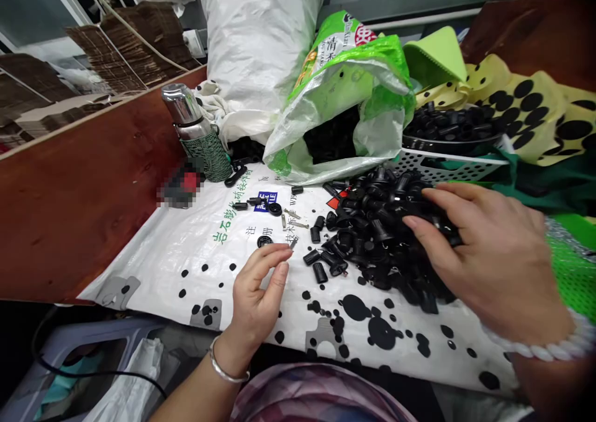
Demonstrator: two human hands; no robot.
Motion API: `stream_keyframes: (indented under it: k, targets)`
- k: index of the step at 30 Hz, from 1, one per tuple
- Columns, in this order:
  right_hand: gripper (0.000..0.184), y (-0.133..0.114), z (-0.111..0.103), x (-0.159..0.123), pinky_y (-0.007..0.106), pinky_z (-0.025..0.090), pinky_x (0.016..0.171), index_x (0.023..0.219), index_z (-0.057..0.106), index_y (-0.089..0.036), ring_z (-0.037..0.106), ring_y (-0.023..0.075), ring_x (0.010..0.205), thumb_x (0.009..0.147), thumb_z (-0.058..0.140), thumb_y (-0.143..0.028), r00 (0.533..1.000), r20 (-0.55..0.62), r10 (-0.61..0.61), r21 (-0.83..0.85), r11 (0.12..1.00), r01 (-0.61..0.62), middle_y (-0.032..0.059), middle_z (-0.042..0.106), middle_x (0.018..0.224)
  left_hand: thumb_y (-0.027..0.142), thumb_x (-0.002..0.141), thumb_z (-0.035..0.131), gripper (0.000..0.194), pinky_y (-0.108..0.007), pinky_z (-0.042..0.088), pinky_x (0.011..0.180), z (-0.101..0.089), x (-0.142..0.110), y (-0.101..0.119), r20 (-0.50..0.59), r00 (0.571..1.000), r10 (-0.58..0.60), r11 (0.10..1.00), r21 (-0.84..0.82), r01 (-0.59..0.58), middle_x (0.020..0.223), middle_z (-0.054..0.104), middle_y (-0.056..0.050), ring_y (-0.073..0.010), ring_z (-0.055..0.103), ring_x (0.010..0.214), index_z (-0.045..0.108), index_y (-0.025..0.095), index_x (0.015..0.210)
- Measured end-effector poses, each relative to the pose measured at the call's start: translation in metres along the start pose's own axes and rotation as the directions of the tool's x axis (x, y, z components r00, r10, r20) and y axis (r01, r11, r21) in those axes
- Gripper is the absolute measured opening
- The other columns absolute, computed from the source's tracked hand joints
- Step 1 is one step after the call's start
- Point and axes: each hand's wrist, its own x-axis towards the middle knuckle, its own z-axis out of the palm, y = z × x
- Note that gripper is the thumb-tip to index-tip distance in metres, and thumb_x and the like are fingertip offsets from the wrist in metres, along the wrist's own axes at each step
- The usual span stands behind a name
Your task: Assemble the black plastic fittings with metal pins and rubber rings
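My left hand (257,295), with a silver bangle at the wrist, is over the white printed sheet (153,248). Its thumb and fingers come together in a pinch, and a small grey metal strip (293,244) sticks out at the fingertips. Similar thin metal strips (292,216) lie just beyond it. On the right, my right hand (498,260), wearing a pale bead bracelet, reaches over a heap of black plastic lamp-holder-like parts (379,229). Thumb and fingers are spread at the heap's edge; some fingers are hidden behind the hand.
An open green-and-white bag (284,143) of black parts stands behind the heap. Beside it, a black bowl (451,143) of small black pieces rests on a white perforated basket (433,167). A thermos (200,139) stands at left, by a reddish wooden board (93,192).
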Motion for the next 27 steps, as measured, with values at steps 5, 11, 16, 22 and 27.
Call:
stream_keyframes:
  k: [5, 11, 16, 22, 27]
  targets:
    - [0.023, -0.036, 0.015, 0.005, 0.038, 0.038, 0.08, 0.097, 0.062, -0.014, 0.058, 0.0239, 0.088, 0.085, 0.051, -0.029, 0.97, 0.047, -0.237, 0.207, 0.953, 0.223, 0.0098, 0.066, 0.096, 0.014, 0.083, 0.052, 0.016, -0.034, 0.048, 0.087, -0.005, 0.003, -0.005, -0.039, 0.999, -0.014, 1.0, -0.007, 0.014, 0.098, 0.064, -0.007, -0.0186, 0.059, 0.096, 0.066, 0.017, 0.092]
    - [0.022, -0.081, 0.05, 0.035, 0.035, 0.031, 0.077, 0.081, 0.065, -0.015, 0.054, 0.0216, 0.082, 0.087, 0.047, -0.026, 0.818, 0.441, -0.369, 0.196, 0.929, 0.313, 0.0083, 0.066, 0.086, 0.019, 0.084, 0.052, 0.017, -0.034, 0.051, 0.083, -0.015, 0.002, -0.009, -0.055, 0.992, -0.113, 0.992, -0.057, 0.11, 0.098, 0.063, -0.007, -0.0187, 0.061, 0.09, 0.066, 0.017, 0.094]
    - [0.021, -0.104, 0.083, 0.052, 0.037, 0.027, 0.073, 0.067, 0.066, -0.013, 0.055, 0.0241, 0.078, 0.081, 0.051, -0.016, 0.749, 0.528, -0.401, 0.179, 0.914, 0.364, 0.0125, 0.065, 0.075, 0.021, 0.084, 0.052, 0.016, -0.031, 0.054, 0.076, -0.032, 0.003, -0.009, -0.115, 0.985, -0.125, 0.992, -0.04, 0.121, 0.095, 0.063, -0.007, -0.017, 0.061, 0.085, 0.066, 0.016, 0.091]
    - [0.023, -0.112, 0.09, 0.05, 0.036, 0.026, 0.073, 0.067, 0.065, -0.012, 0.057, 0.0222, 0.074, 0.077, 0.046, -0.004, 0.746, 0.518, -0.418, 0.189, 0.907, 0.376, 0.0121, 0.065, 0.071, 0.02, 0.084, 0.052, 0.015, -0.032, 0.051, 0.079, -0.052, 0.007, -0.013, -0.099, 0.991, -0.091, 0.992, 0.076, 0.099, 0.092, 0.064, -0.006, -0.0178, 0.06, 0.087, 0.066, 0.016, 0.089]
    - [0.019, -0.107, 0.087, 0.05, 0.034, 0.028, 0.076, 0.069, 0.062, -0.012, 0.057, 0.0186, 0.069, 0.08, 0.045, -0.009, 0.788, 0.441, -0.429, 0.252, 0.902, 0.35, 0.0086, 0.065, 0.068, 0.022, 0.085, 0.051, 0.015, -0.029, 0.048, 0.078, -0.051, 0.047, -0.017, 0.132, 0.991, 0.038, 0.95, 0.303, -0.077, 0.089, 0.065, -0.006, -0.0169, 0.06, 0.084, 0.064, 0.016, 0.088]
